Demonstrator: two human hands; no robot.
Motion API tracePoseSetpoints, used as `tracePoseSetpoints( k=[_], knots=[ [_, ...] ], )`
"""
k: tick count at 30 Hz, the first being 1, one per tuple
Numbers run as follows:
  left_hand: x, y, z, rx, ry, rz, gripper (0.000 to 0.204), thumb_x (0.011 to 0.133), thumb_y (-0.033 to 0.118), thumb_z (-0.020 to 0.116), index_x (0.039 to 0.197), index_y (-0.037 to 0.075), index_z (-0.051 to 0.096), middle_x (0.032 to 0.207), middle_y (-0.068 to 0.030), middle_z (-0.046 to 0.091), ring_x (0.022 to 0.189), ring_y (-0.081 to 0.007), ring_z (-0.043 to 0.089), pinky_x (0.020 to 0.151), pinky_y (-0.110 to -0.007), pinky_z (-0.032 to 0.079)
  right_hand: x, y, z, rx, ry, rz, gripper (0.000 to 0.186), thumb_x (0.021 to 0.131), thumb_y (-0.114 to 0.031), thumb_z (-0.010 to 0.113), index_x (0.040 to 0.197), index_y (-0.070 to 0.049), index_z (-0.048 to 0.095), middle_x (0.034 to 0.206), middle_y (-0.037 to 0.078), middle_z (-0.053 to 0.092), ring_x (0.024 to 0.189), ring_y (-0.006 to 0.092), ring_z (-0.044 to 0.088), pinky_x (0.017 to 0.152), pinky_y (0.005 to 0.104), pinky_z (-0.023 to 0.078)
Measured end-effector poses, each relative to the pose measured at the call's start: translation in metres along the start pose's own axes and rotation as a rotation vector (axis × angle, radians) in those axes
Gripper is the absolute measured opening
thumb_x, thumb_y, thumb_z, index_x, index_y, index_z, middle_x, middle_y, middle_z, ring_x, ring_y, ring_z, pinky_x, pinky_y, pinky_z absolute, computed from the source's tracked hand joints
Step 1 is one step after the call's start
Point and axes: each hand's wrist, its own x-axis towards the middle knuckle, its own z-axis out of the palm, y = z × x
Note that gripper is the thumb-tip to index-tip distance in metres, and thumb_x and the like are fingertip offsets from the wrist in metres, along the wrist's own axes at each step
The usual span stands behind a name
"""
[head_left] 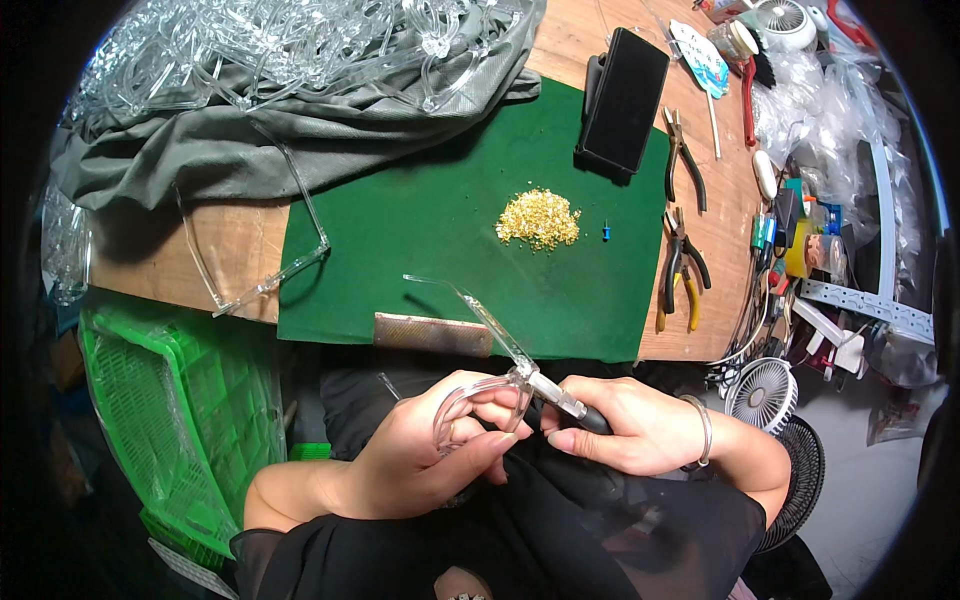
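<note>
My left hand [415, 455] is closed around a clear plastic eyeglass frame [500, 335] by its rim, with one temple arm reaching up toward the green mat. My right hand [635, 425] grips a pair of pliers [556, 394] by the dark handles. Their metal jaws meet the frame at the corner where rim and temple come together; whether they pinch a part there is too small to tell. Beyond my hands, a heap of tiny gold-coloured metal pieces [538, 219] lies on the green mat [400, 235], beside a blue push pin [606, 232].
Many clear frames [300, 50] are piled on grey cloth [330, 150] at far left; one frame [270, 285] lies near the table's left edge. A phone [625, 100] leans on a stand. Two more pliers [686, 165] lie right. A green crate [180, 400] stands lower left.
</note>
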Motion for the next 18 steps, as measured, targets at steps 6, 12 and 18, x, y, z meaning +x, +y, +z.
tracePoseSetpoints(
  k=[6,12,18],
  knots=[
    [0.001,-0.004,0.001,0.062,-0.009,0.068,0.036,0.087,-0.002,0.05,0.119,-0.009,0.037,0.098,-0.0085,0.057,0.072,-0.0076,0.057,0.063,-0.019,0.047,0.002,-0.006,0.003,-0.033,0.048,0.096,0.025,0.086,-0.025,0.056,0.087,0.0,0.054,0.068,0.016,0.058,0.064,0.03,0.06,0.059,0.0351,0.046],
    [0.003,-0.004,0.007,0.027,0.033,0.039,0.034,0.087,-0.002,0.05,0.118,-0.008,0.037,0.094,-0.0061,0.056,0.067,-0.0062,0.056,0.061,-0.017,0.046,0.006,0.0,0.007,-0.05,0.059,0.154,0.028,0.087,-0.028,0.055,0.085,0.0,0.056,0.067,0.015,0.058,0.062,0.0253,0.059,0.059,0.0332,0.045],
    [0.007,0.005,-0.002,-0.062,-0.052,-0.017,0.028,0.084,-0.007,0.05,0.11,-0.007,0.041,0.094,-0.0145,0.06,0.066,-0.0152,0.061,0.061,-0.025,0.051,0.006,0.016,0.001,0.245,-0.14,-0.042,0.027,0.089,-0.028,0.053,0.098,-0.003,0.053,0.086,0.008,0.059,0.08,0.016,0.056,0.072,0.0289,0.045]
  ],
)
